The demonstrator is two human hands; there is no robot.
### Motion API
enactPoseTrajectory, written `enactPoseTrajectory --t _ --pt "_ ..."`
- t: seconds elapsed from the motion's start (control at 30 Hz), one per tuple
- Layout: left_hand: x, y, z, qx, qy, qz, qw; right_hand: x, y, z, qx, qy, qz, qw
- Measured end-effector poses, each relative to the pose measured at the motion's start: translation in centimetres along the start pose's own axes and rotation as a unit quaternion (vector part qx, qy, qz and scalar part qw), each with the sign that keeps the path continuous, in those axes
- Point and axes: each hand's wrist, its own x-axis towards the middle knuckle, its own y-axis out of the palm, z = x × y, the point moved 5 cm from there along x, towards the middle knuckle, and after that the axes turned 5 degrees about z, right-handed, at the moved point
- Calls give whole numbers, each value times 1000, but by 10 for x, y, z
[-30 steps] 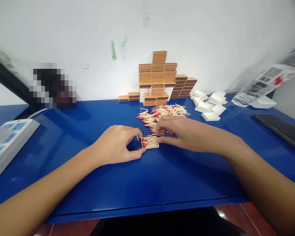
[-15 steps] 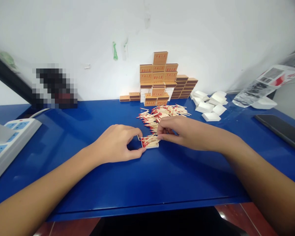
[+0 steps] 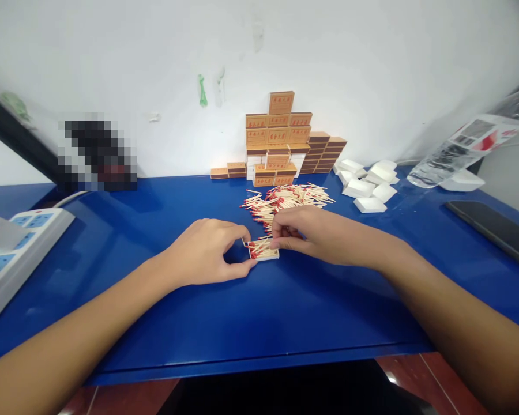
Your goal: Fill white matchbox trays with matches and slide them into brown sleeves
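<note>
A small white matchbox tray (image 3: 268, 259) lies on the blue table, filled with red-tipped matches (image 3: 260, 248). My left hand (image 3: 210, 251) grips its left end between thumb and forefinger. Close to that forefinger a single pale stick (image 3: 244, 242) shows. Over the right end of the tray my right hand (image 3: 300, 233) is closed in a pinch on matches, though its fingers partly hide them. Just behind the tray spreads a loose heap of matches (image 3: 285, 199), its near right side covered by my right hand.
Stacked matchboxes (image 3: 277, 136) stand against the wall. Several white trays (image 3: 365, 187) lie at the back right, beside a tilted plastic bottle (image 3: 447, 151) and a dark phone (image 3: 493, 227). On the left is a power strip (image 3: 30, 242). The table's front edge (image 3: 259, 364) runs nearby.
My right hand has moved slightly left, further over the tray, and the matches under its fingertips have shifted. My left hand keeps its hold on the tray.
</note>
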Motion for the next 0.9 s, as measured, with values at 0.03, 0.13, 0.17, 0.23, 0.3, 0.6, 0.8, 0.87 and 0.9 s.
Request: enactPoseTrajectory --t 0.03,0.13,0.17,0.23,0.3,0.6,0.8,0.87,0.9 --pt "0 0 0 -1 0 0 1000 1 1 0 1 -1 -1 1000" --pt "0 -1 -1 -4 -1 1 1000 2 4 -1 2 -2 -7 1000" --pt "0 -1 -1 -4 0 2 1000 3 5 -1 1 -3 -11 1000" --pt "0 0 -1 -5 4 7 1000 3 5 -2 0 -8 -19 1000" --pt "0 -1 0 -6 5 6 1000 3 4 -2 2 -14 -24 1000" --pt "-1 -4 2 -23 13 -15 1000 -7 -9 -8 -9 9 -10 1000" --pt "0 -7 -1 -37 19 -10 999 -6 -5 -1 8 -15 2 1000" --pt "-1 -7 -2 -41 22 -11 999 -6 -4 1 10 -17 3 1000" --pt "-1 -7 -2 -43 23 -12 999 -5 -4 1 12 -15 6 1000"
